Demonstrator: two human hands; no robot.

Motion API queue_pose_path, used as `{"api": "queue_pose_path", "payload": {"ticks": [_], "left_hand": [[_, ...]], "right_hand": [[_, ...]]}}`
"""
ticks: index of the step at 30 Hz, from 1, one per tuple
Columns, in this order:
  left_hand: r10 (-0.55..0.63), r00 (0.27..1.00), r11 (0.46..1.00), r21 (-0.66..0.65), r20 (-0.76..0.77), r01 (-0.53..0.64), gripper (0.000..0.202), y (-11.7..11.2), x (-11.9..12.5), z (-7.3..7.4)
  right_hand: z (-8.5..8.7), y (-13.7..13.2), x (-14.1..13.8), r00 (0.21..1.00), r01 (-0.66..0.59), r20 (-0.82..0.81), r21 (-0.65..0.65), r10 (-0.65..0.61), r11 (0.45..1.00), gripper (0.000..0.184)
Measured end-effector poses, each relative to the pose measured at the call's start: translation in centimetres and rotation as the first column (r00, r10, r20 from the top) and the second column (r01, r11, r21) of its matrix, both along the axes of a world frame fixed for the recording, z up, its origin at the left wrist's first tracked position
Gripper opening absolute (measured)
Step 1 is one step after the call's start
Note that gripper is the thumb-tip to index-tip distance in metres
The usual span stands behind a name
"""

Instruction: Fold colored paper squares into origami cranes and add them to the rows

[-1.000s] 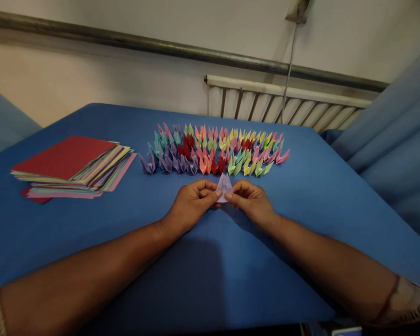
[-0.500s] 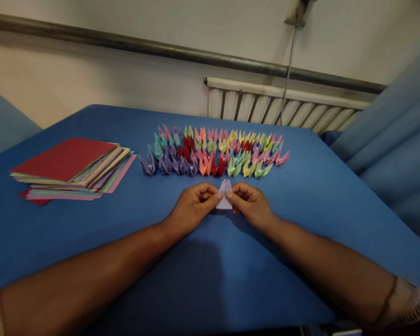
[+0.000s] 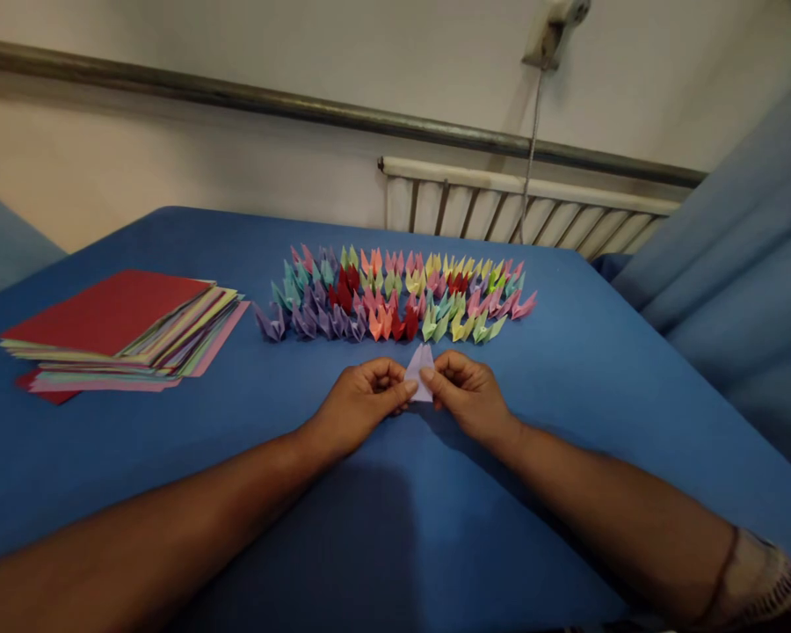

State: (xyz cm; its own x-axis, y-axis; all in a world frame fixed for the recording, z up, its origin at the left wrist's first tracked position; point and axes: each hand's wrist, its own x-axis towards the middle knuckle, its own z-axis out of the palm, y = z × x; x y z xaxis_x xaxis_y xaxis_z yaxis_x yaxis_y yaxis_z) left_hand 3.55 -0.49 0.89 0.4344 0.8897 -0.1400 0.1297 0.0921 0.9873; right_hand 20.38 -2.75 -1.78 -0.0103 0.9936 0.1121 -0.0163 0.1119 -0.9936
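A small piece of folded pale lilac paper (image 3: 422, 360) is pinched between my two hands, a little above the blue table. My left hand (image 3: 362, 396) grips its left edge, thumb lying low on the front. On the opposite edge, my right hand (image 3: 471, 394) has its thumb across the paper's front, with the fingers behind. The paper narrows to two close points at the top and has a straight lower edge. Just beyond my hands stand rows of folded paper cranes (image 3: 405, 325) in purple, red, orange, pink, yellow, green and blue.
A stack of coloured paper sheets (image 3: 112, 308), red on top, lies to the left on the blue table (image 3: 316, 554). Behind the table are a wall pipe (image 3: 290, 104), a radiator (image 3: 488, 207) and a hanging cord (image 3: 531, 158). A blue curtain (image 3: 738, 255) hangs at the right.
My left thumb has slid lower on the folded paper, toward its bottom edge. The whole view has shifted slightly, so the scene sits a little lower and further left.
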Motion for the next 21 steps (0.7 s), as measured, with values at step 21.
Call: {"api": "queue_pose_path", "payload": {"ticks": [21], "left_hand": [[0.106, 0.877, 0.813, -0.549, 0.469, 0.195, 0.013, 0.75, -0.56, -0.36]], "right_hand": [[0.29, -0.27, 0.03, 0.961, -0.154, -0.226, 0.031, 0.157, 0.988, 0.031]]}}
